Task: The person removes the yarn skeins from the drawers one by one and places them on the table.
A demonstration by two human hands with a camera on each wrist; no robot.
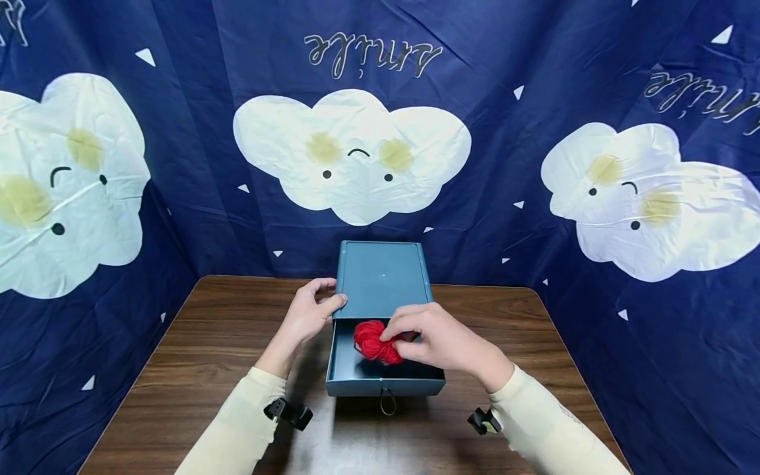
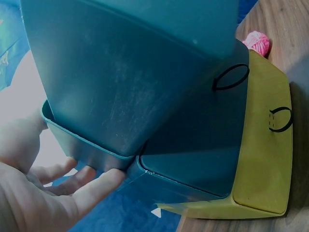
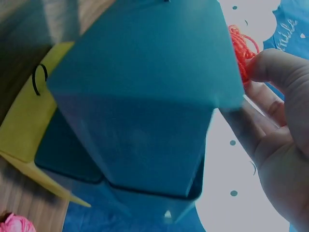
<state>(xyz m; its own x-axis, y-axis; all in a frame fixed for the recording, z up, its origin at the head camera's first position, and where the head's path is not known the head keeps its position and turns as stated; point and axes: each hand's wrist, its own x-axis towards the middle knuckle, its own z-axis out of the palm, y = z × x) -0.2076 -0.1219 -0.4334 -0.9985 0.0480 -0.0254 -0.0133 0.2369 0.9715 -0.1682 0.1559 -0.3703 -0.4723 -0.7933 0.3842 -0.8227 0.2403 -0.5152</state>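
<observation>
A teal drawer box stands on the wooden table with its top drawer pulled out at the front. My right hand pinches a red ball of yarn over the drawer's opening, as the head view shows. Strands of this red yarn show at the thumb in the right wrist view, partly hidden behind the drawer. At the box's left side, my left hand rests against the casing, its fingers fairly straight in the left wrist view. The drawer's inside is partly covered by yarn and hand.
Below the pulled-out drawer, the wrist views show another teal drawer and a yellow drawer, with dark loop pulls. A pink ball of yarn lies on the table beside the stack. A blue curtain with clouds surrounds the table.
</observation>
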